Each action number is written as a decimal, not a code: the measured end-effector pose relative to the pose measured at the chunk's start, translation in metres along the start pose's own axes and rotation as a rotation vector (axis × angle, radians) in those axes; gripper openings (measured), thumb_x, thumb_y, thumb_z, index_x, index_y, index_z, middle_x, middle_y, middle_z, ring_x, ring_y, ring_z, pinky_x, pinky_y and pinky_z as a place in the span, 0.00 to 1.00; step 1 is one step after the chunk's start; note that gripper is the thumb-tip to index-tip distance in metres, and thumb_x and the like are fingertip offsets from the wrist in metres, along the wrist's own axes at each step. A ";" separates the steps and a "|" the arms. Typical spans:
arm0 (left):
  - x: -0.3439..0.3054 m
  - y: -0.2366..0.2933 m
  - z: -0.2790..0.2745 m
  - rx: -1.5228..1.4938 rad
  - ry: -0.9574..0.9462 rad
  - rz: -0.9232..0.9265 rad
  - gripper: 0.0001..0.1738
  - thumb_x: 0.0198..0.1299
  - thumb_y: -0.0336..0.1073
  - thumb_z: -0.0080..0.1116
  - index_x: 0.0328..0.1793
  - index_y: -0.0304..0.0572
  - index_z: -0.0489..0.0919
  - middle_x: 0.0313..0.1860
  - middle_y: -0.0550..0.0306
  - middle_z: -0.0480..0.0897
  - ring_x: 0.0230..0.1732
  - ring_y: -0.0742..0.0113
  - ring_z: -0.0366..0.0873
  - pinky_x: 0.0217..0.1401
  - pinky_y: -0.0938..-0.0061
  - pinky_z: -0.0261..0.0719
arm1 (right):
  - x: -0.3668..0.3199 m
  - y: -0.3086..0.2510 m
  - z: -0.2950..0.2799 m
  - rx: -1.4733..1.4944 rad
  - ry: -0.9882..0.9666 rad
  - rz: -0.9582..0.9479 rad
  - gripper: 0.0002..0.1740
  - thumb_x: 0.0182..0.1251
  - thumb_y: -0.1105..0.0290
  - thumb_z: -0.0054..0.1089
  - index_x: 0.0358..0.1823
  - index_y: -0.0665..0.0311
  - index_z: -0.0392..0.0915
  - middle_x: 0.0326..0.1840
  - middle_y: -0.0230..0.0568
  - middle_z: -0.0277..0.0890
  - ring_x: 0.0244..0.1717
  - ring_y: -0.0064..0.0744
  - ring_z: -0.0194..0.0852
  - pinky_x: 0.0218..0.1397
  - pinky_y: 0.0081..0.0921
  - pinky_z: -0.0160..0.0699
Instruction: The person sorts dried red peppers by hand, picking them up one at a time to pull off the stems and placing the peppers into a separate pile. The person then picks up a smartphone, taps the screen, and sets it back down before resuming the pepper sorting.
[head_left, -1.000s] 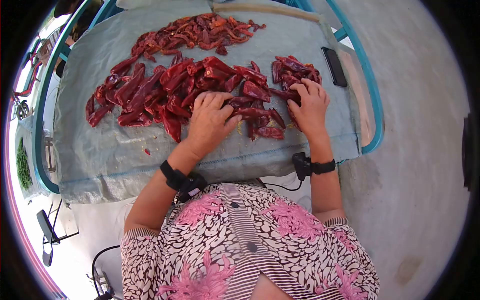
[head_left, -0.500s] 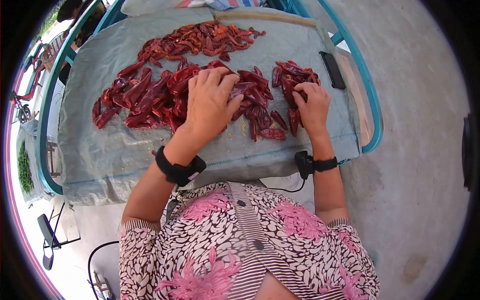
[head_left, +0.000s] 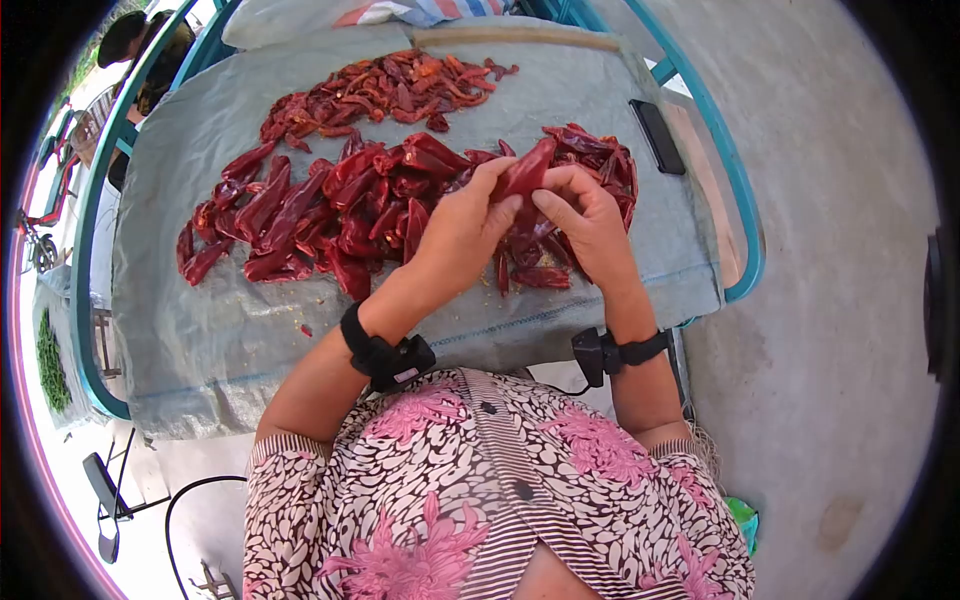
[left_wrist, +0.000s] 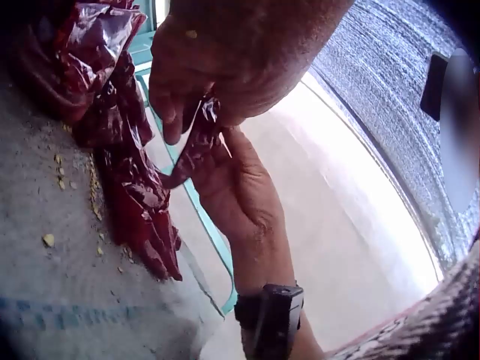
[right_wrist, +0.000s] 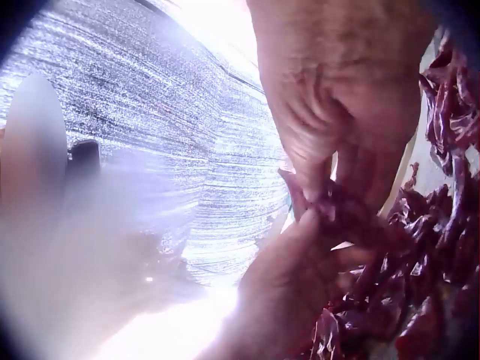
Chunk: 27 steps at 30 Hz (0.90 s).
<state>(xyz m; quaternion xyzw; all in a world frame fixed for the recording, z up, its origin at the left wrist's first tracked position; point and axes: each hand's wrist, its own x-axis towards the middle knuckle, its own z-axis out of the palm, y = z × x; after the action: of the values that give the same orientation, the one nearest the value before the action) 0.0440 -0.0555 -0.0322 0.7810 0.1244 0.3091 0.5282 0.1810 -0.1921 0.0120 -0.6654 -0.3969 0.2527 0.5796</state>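
Both hands hold one red dried pepper [head_left: 527, 172] raised above the cloth in the head view. The left hand [head_left: 462, 232] pinches it from the left with thumb and fingers; the right hand [head_left: 592, 222] pinches it from the right. In the left wrist view the pepper [left_wrist: 201, 142] shows between the left hand [left_wrist: 232, 56] and the right hand [left_wrist: 240, 187]. Behind and below the hands lie more peppers, a wide heap [head_left: 300, 205] at left and a smaller pile [head_left: 600, 160] at right. In the right wrist view fingers partly hide the held pepper [right_wrist: 345, 214].
A heap of smaller, shrivelled peppers [head_left: 385, 90] lies at the back of the grey-green cloth [head_left: 200, 340]. A black phone [head_left: 657, 137] rests near the right edge, inside the blue metal frame [head_left: 735, 185]. Yellowish seeds are scattered on the cloth near the front.
The left hand has moved right from the wide heap, and the right hand has shifted left. The two now meet at a raised pepper, which both hold.
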 end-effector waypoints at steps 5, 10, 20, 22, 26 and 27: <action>-0.002 0.003 -0.018 0.063 0.059 -0.017 0.21 0.78 0.36 0.58 0.72 0.36 0.74 0.38 0.52 0.86 0.34 0.67 0.83 0.40 0.71 0.81 | -0.021 0.001 -0.026 -0.474 0.227 -0.021 0.16 0.73 0.68 0.67 0.58 0.65 0.80 0.49 0.34 0.84 0.47 0.25 0.81 0.55 0.24 0.78; 0.001 0.000 -0.020 0.075 0.159 0.052 0.30 0.73 0.29 0.62 0.79 0.38 0.69 0.59 0.47 0.80 0.46 0.66 0.81 0.48 0.72 0.82 | -0.058 0.012 -0.038 -1.041 0.135 -0.024 0.19 0.65 0.70 0.69 0.58 0.59 0.81 0.49 0.42 0.82 0.49 0.47 0.82 0.53 0.40 0.82; -0.006 0.018 -0.030 0.275 0.269 0.266 0.40 0.61 0.23 0.70 0.80 0.45 0.70 0.67 0.45 0.74 0.59 0.57 0.78 0.56 0.70 0.85 | -0.068 0.015 -0.026 -0.670 0.430 0.130 0.26 0.65 0.71 0.71 0.65 0.58 0.78 0.55 0.42 0.85 0.49 0.39 0.86 0.54 0.36 0.83; -0.007 0.024 -0.026 0.235 0.120 0.287 0.37 0.58 0.24 0.72 0.76 0.45 0.75 0.64 0.46 0.77 0.60 0.53 0.79 0.60 0.66 0.84 | -0.064 0.006 -0.015 -0.514 0.369 0.078 0.25 0.66 0.72 0.71 0.65 0.60 0.78 0.55 0.42 0.85 0.49 0.36 0.86 0.54 0.35 0.83; -0.008 0.022 -0.015 0.251 -0.113 0.406 0.33 0.57 0.25 0.71 0.71 0.45 0.78 0.63 0.47 0.78 0.59 0.51 0.79 0.63 0.61 0.81 | -0.059 -0.011 -0.001 -0.529 0.273 -0.059 0.26 0.66 0.72 0.70 0.66 0.61 0.78 0.56 0.42 0.84 0.51 0.35 0.85 0.55 0.34 0.82; -0.008 0.017 -0.015 0.309 -0.131 0.432 0.28 0.58 0.25 0.70 0.67 0.44 0.80 0.59 0.50 0.80 0.55 0.51 0.80 0.60 0.61 0.81 | -0.057 -0.007 -0.007 -0.621 0.283 -0.111 0.26 0.66 0.72 0.70 0.66 0.61 0.77 0.56 0.43 0.84 0.51 0.36 0.84 0.56 0.34 0.82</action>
<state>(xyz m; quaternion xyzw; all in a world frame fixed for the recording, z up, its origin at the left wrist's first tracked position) 0.0266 -0.0552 -0.0160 0.8791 -0.0339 0.3408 0.3314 0.1528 -0.2425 0.0135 -0.8158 -0.4060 -0.0067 0.4117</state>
